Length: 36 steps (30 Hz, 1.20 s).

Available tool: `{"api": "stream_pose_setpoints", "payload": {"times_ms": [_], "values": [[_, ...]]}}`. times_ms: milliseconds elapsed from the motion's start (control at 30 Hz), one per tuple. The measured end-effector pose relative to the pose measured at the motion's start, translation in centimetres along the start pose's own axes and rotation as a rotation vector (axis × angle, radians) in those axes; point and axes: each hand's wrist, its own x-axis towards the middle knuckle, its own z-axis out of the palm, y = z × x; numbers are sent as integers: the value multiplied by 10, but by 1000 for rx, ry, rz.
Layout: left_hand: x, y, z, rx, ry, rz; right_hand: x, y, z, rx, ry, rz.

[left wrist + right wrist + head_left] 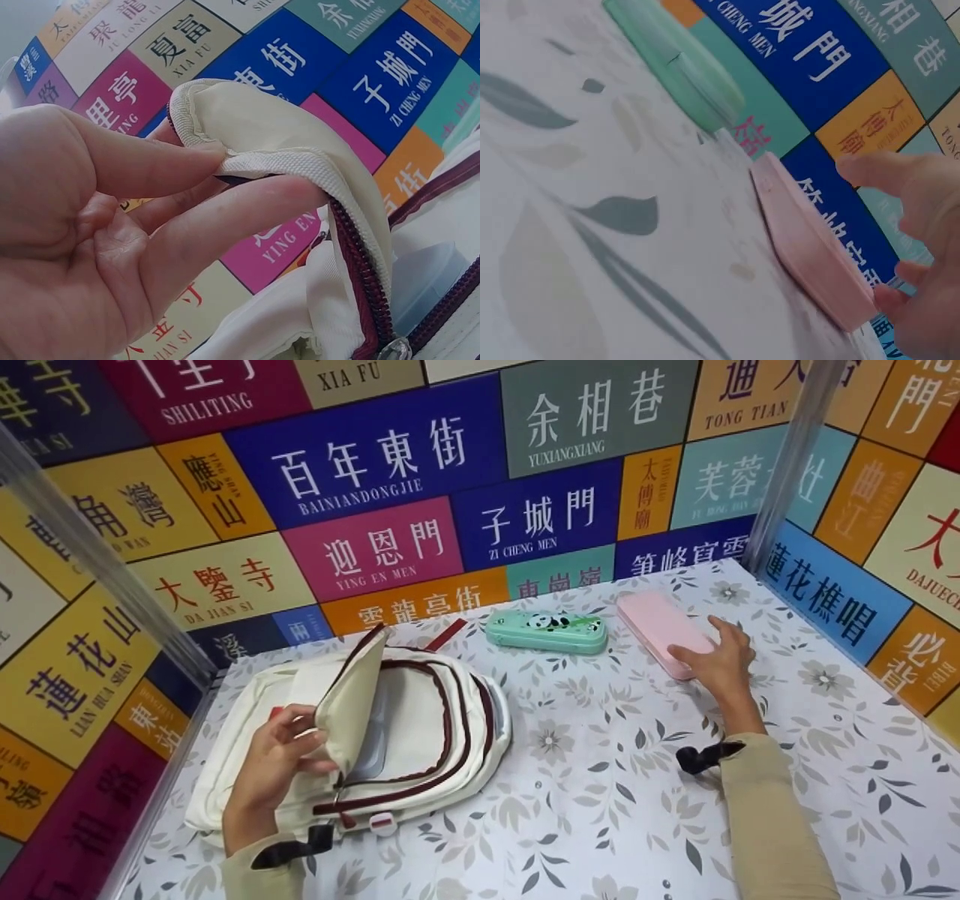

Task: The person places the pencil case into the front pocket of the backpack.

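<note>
A cream backpack [225, 735] with dark red zippers lies on the table, its front pocket unzipped. My left hand [277, 757] pinches the edge of the pocket flap [351, 705] between thumb and fingers and holds it raised. In the left wrist view, the flap's pale lining [262, 120] shows beside the fingers. Inside the pocket sits a translucent bluish item [373, 746], mostly hidden. My right hand [726, 660] is at the near end of a pink case [660, 626], thumb and fingers spread. In the right wrist view, the pink case [810, 240] lies beside the spread fingers; contact is unclear.
A mint green pencil case [547, 634] with a panda picture lies between backpack and pink case. Behind the backpack a red strip [448, 634] sticks out. The floral tablecloth [585, 810] covers the table. Panels with colourful place-name signs [367, 457] stand around it.
</note>
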Motion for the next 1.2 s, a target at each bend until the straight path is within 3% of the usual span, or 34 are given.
{"api": "stream_pose_setpoints", "payload": {"times_ms": [133,500,833,1200], "values": [[0,0,0,4,0,-2,2,4,0,-46,33,37],[0,1,2,9,2,-4,3,15,-1,-99,-77,142],[-1,1,1,-6,-5,7,1,19,2,-222,-104,26],[-1,1,0,-3,-19,9,2,16,2,-192,-111,62]]}}
